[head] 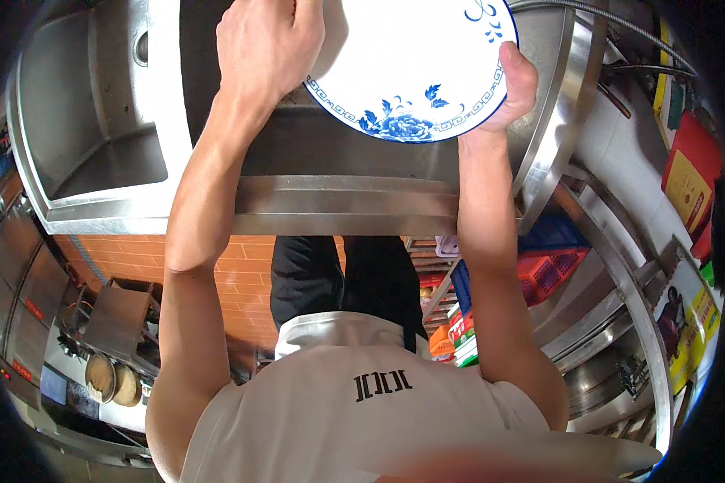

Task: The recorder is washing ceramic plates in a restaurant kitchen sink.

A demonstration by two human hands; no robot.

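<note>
A round white plate (411, 66) with a blue floral and key-pattern rim is at the top centre, tilted over a stainless steel sink basin (350, 145). My right hand (515, 87) grips its right edge, the thumb on the face and the other fingers hidden behind. At the plate's left edge is my left hand (272, 45), back of the hand up and fingers curled; its fingertips are out of sight, so whether it holds the plate or something else does not show.
A second steel basin (66, 108) with a drain lies to the left. The sink's front rim (344, 205) runs between me and the basins. A flexible metal hose (628, 27) curves at the upper right. Below right are a red plastic basket (553, 275) and metal shelving (640, 302).
</note>
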